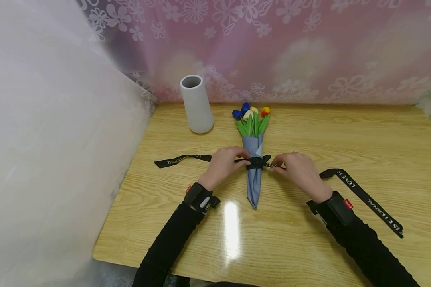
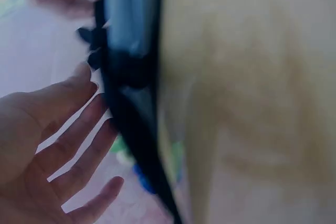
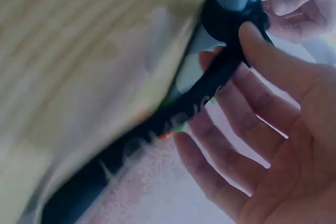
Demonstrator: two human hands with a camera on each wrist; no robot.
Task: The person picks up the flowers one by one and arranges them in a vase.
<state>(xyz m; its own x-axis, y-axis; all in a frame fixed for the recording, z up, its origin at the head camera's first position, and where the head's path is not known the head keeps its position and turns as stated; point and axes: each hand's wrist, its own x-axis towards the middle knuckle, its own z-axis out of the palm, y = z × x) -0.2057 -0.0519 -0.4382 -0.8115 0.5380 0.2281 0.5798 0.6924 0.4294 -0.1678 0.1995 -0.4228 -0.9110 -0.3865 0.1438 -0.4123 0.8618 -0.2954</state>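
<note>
A small bouquet of tulips [image 1: 249,114] in blue, white and orange-red lies on the table, its stems rolled in grey-blue wrapping [image 1: 253,183]. Around the wrapping's middle goes a black ribbon [image 1: 254,162] with white lettering, knotted at the front. At the bouquet's left side, my left hand [image 1: 225,161] pinches the ribbon between thumb and index finger, close by the knot. From the right, my right hand [image 1: 297,169] pinches the other end, thumb over the ribbon [image 3: 173,114] and fingers behind it. Both wrist views are blurred.
A white vase [image 1: 197,105] stands upright at the back left. Ribbon tails [image 1: 370,199] trail across the wooden table [image 1: 291,239] on both sides. Behind the table hangs a pink flowered curtain [image 1: 237,48], and a white sheet [image 1: 50,139] covers the left side.
</note>
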